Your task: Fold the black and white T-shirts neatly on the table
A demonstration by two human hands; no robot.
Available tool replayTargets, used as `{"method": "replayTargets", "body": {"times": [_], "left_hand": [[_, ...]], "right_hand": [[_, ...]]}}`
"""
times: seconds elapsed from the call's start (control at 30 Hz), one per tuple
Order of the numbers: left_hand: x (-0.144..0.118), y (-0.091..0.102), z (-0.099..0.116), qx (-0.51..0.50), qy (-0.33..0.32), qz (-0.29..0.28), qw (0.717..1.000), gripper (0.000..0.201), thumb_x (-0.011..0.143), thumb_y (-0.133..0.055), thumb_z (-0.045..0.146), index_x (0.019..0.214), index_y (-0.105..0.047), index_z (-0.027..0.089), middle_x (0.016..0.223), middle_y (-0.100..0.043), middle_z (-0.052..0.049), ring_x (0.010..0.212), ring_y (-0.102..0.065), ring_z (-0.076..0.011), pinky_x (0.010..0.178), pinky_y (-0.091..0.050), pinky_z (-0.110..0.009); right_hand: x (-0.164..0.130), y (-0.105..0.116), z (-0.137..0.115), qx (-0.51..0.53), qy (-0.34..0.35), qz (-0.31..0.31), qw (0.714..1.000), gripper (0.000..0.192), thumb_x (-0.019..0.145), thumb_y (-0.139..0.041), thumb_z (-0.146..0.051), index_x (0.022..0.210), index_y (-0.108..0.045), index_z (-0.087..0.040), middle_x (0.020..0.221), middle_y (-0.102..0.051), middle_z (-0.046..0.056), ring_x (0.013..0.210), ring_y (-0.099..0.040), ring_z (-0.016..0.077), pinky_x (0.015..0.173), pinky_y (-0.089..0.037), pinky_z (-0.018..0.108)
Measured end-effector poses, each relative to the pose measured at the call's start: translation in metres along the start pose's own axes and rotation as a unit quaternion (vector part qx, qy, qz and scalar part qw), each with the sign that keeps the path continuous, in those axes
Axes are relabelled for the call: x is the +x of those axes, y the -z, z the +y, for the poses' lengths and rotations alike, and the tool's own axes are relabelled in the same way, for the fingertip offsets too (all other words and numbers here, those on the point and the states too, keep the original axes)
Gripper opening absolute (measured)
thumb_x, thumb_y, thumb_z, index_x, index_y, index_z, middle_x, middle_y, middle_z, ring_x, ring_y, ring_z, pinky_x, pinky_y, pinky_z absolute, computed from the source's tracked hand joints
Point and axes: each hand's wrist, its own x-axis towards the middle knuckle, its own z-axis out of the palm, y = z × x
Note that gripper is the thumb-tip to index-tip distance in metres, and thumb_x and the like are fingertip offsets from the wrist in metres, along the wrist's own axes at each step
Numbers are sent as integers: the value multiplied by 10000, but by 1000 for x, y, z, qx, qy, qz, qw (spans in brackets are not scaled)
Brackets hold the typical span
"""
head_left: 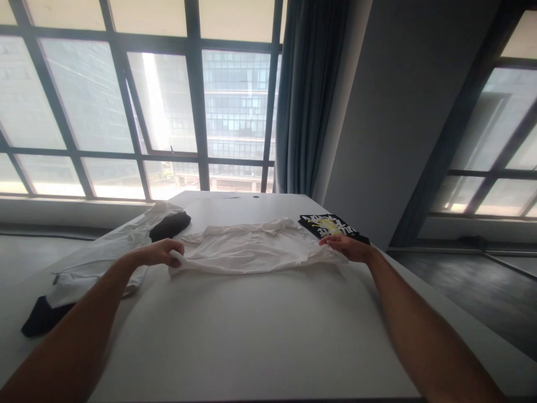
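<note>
A thin white cotton garment lies spread and rumpled across the middle of the white table, toward its far edge. The left hand has its fingers clenched on the garment's left end, and the right hand pinches the right end. Just past the right hand, near the table's far right corner, lies a folded black shirt with yellow and white print. Along the left edge sits a heap of white and black clothes.
</note>
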Motion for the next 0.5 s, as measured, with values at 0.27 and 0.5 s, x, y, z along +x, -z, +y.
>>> {"method": "replayTargets", "body": {"times": [0.27, 0.5], "left_hand": [[13, -11, -5, 23, 42, -5, 999, 658, 680, -588, 784, 834, -743, 164, 827, -753, -115, 790, -699, -269, 792, -564, -377], [36, -36, -18, 233, 68, 12, 970, 902, 572, -754, 618, 1338, -616, 162, 1406, -602, -154, 1259, -577, -344, 1074, -445, -383]], "right_hand": [[33, 2, 31, -226, 30, 126, 965, 465, 697, -742, -617, 792, -691, -165, 696, -684, 46, 616, -622, 165, 622, -503, 281], [35, 1, 37, -410, -107, 113, 899, 598, 583, -888, -448, 1073, -704, -159, 996, -726, 110, 863, -697, 251, 788, -537, 324]]}}
